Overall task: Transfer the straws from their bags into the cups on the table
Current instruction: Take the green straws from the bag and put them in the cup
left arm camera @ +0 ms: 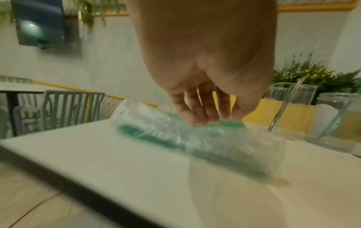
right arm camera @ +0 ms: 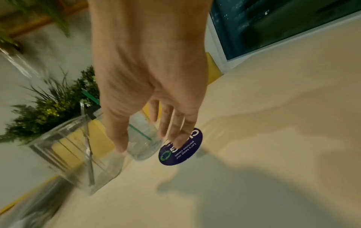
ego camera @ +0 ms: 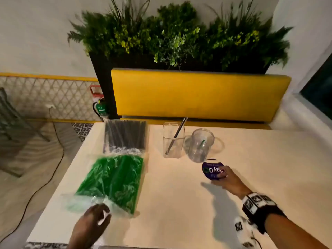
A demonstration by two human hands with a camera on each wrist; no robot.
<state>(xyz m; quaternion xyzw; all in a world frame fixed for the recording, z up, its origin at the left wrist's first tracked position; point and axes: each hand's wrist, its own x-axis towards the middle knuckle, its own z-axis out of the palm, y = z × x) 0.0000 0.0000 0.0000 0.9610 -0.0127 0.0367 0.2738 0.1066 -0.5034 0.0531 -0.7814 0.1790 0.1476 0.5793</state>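
Note:
A clear bag of green straws (ego camera: 111, 178) lies on the left of the white table (ego camera: 179, 203), with a bag of black straws (ego camera: 125, 135) behind it. My left hand (ego camera: 95, 216) reaches down onto the green bag's (left arm camera: 195, 138) loose near end and its fingers (left arm camera: 205, 117) hold the plastic; the thumb is hidden. A square clear cup (ego camera: 173, 141) holds one dark straw. Beside it, a round clear cup (ego camera: 201, 144) holds one green straw. My right hand (ego camera: 226, 177) has straight fingers (right arm camera: 171, 132) resting on a purple round disc (right arm camera: 179, 151) near the round cup (right arm camera: 142, 138).
A yellow bench back (ego camera: 197, 94) and a planter of greenery (ego camera: 179, 36) stand behind the table. A black cable (ego camera: 36, 191) runs over the floor at the left. A grey chair (left arm camera: 72, 108) stands beyond the table's left edge.

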